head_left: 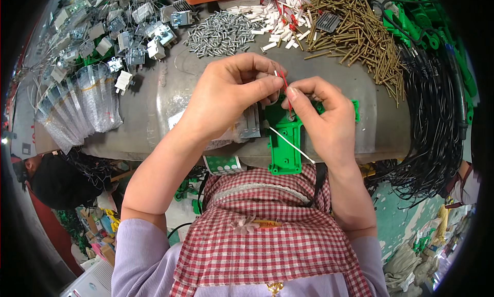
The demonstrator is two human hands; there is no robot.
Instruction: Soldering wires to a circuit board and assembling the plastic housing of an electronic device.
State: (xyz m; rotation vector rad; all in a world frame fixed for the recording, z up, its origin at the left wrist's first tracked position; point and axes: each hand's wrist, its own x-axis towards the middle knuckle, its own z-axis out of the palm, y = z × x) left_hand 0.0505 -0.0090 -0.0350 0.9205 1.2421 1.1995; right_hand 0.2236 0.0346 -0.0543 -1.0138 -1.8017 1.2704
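My left hand (226,88) is closed in a pinch on a thin red wire (286,91), and a short white piece (276,74) sticks up beside its fingertips. Thumb and forefinger of my right hand (329,117) meet close to the same wire, lower down; the exact grip there is partly hidden. Below both hands lies a green plastic housing shell (286,160), open side up, at the table's near edge. The red wire runs down toward a small round fitting (290,118) in it. A white wire (292,146) slants across the shell, its end loose near my right wrist.
Silver screws (221,34), white sleeves (285,19) and brass-coloured long screws (355,34) lie in heaps at the back. Metal-and-white switch parts (123,45) and clear bubble bags (82,106) fill the left. Black cables (429,101) hang off the right edge, near green housings (411,19).
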